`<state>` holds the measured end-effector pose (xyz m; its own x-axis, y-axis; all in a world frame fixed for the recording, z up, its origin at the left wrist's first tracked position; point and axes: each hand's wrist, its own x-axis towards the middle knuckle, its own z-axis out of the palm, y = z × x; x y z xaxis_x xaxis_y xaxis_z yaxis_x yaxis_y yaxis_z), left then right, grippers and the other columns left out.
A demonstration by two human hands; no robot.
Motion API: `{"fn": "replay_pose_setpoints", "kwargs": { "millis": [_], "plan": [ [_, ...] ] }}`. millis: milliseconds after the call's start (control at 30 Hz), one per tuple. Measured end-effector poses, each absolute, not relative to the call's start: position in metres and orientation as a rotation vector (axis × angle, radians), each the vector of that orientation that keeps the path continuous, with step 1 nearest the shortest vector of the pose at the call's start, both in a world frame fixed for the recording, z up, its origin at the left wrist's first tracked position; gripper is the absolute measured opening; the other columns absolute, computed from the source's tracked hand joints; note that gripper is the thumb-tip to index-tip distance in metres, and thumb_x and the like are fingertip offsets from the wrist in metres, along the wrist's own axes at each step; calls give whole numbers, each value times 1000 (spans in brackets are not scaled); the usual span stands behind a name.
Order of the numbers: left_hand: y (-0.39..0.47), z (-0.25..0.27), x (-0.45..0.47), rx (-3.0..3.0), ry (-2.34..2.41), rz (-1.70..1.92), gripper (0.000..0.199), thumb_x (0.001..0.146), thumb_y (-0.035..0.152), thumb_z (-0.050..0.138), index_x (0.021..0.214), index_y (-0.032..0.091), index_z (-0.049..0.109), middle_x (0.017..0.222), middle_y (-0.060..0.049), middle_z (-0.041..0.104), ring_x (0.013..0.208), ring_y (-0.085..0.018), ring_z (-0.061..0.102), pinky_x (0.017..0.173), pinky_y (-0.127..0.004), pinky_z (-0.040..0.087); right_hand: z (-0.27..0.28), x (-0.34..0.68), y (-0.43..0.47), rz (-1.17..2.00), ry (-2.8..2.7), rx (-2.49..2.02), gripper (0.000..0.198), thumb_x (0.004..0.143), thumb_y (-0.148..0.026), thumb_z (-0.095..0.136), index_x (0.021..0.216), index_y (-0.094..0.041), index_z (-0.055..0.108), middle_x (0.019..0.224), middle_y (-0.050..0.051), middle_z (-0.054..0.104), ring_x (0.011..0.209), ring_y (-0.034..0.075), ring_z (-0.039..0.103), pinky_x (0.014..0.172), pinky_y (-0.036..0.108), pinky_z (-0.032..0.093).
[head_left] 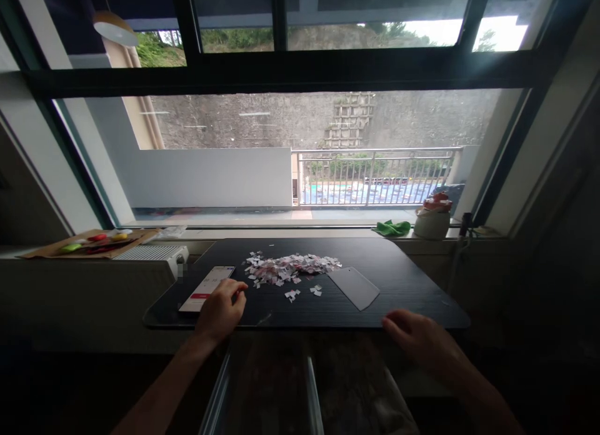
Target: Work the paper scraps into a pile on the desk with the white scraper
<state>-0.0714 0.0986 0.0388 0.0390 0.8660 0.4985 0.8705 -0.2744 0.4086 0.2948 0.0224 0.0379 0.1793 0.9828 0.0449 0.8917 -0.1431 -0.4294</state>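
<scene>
My left hand (224, 307), fingers loosely curled together, rests over the right edge of a smartphone (206, 290) with a lit screen. Nothing shows between its fingers. At the table's front right edge is my right hand (417, 332), its fingers bent inward and partly hidden in shadow; I see nothing in it. Between and beyond the hands, a heap of small cut paper pieces (285, 267) spreads across the dark table (403, 272). Two little clusters lie in front of the heap. A flat grey scraper-like sheet (355, 287) touches the heap's right end.
Below the table edge stands a clear-sided container (315, 391), dim inside. A radiator (154, 254) and a brown board (107, 250) with colourful items are at left. On the sill sit a green cloth (392, 228) and a pale pot (432, 224). A large window rises behind.
</scene>
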Motion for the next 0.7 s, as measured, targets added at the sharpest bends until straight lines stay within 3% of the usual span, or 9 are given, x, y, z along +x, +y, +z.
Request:
{"fn": "replay_pose_setpoints", "kwargs": {
  "millis": [133,200,300,500,700],
  "plan": [
    [122,22,-62,-2242,-1884,-1038,25,77,22,37,82,20,61,90,-4,62,89,-17,58,83,-27,45,52,289,69,291,-1716,-2182,62,79,-54,46,128,-17,46,121,15,58,108,30,55,83,38,40],
    [125,13,-56,-2277,-1868,-942,23,76,19,39,81,20,62,89,-5,61,89,-18,57,83,-29,45,44,279,82,248,-1782,-2239,69,77,-56,48,132,-14,41,129,19,50,120,34,44,93,48,33],
    [121,6,-50,-2256,-1791,-820,24,78,20,39,84,19,63,92,-6,61,90,-21,55,84,-33,43,28,267,84,154,-1828,-2216,61,77,-52,50,126,-16,49,135,16,44,127,33,34,101,50,24],
    [116,9,-48,-2241,-1796,-764,23,78,18,40,85,16,62,92,-7,61,90,-22,54,80,-34,42,20,264,79,160,-1735,-2133,62,75,-45,54,129,-15,44,126,15,49,121,31,41,101,47,26],
    [121,6,-49,-2226,-1798,-782,20,76,17,42,83,18,61,90,-6,61,88,-21,54,80,-34,42,2,267,86,147,-1347,-1893,65,67,-42,60,126,-19,45,122,13,45,101,28,55,87,41,43]
  ]
}}
